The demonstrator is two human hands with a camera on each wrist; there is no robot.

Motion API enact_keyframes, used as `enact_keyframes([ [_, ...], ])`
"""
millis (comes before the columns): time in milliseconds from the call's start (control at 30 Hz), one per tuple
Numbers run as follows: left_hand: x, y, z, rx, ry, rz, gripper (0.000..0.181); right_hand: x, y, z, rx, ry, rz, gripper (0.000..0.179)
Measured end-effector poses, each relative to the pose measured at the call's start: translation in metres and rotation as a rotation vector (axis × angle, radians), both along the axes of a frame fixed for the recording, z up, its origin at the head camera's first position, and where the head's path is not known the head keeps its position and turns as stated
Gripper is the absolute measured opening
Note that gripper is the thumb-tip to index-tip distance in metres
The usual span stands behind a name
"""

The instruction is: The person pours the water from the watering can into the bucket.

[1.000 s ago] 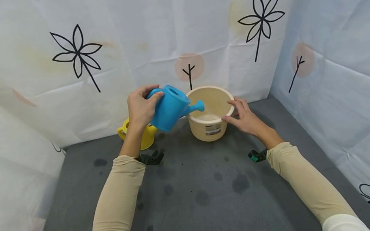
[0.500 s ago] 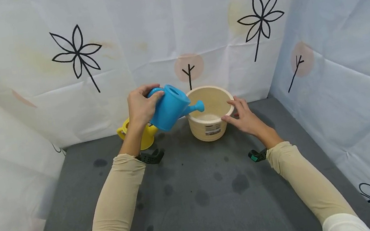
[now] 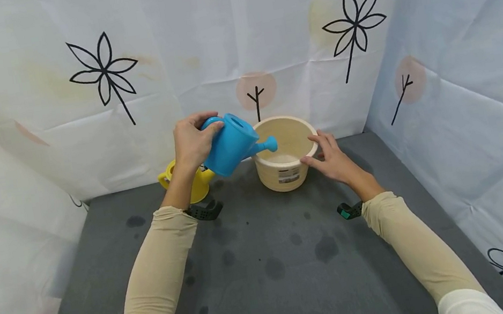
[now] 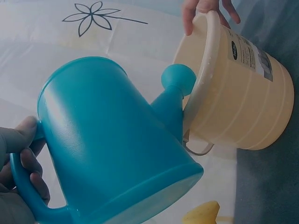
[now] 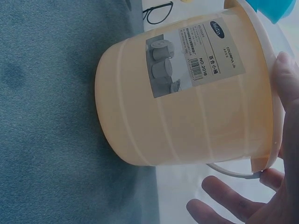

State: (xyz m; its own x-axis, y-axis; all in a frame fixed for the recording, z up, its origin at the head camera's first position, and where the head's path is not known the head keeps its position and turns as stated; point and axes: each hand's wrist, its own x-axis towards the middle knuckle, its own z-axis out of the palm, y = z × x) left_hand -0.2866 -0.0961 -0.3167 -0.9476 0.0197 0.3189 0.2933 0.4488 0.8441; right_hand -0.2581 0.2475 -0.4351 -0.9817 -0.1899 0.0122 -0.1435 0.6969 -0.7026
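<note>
In the head view my left hand (image 3: 193, 143) grips the handle of a blue watering can (image 3: 232, 143). The can is held up and tilted to the right, its spout head (image 4: 179, 78) over the opening of a cream bucket (image 3: 282, 178). No water shows at the spout. My right hand (image 3: 334, 161) holds the bucket's right rim, thumb (image 5: 286, 77) against it, while some other fingers (image 5: 229, 198) stay spread away from the wall. The bucket stands upright with a printed label (image 5: 196, 58) on its side. A yellow watering can (image 3: 200, 188) stands behind my left wrist, partly hidden.
The grey tabletop (image 3: 273, 305) has several dark wet-looking spots. White printed cloth (image 3: 194, 35) rises behind it and at both sides, close behind the bucket. The bucket's wire handle (image 5: 233, 173) hangs at its side. Dark bands (image 3: 206, 211) are on both wrists.
</note>
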Motion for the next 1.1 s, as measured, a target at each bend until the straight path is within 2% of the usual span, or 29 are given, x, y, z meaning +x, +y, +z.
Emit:
enact_keyframes([
  [167,-0.0016,0.0009,-0.0002,-0.005,-0.006,0.011,0.035,-0.0002,0.0002,-0.0002,-0.003,0.001,-0.001,0.086],
  [667,-0.0001,0.0005,0.0015,-0.010,0.003,-0.006,0.034,0.0003,-0.0001,-0.0001,0.003,0.002,-0.006,0.086],
  [1100,-0.0013,0.0009,0.0040,-0.012,-0.017,-0.007,0.035,-0.0002,-0.0001,-0.0019,-0.009,0.007,-0.005,0.086],
])
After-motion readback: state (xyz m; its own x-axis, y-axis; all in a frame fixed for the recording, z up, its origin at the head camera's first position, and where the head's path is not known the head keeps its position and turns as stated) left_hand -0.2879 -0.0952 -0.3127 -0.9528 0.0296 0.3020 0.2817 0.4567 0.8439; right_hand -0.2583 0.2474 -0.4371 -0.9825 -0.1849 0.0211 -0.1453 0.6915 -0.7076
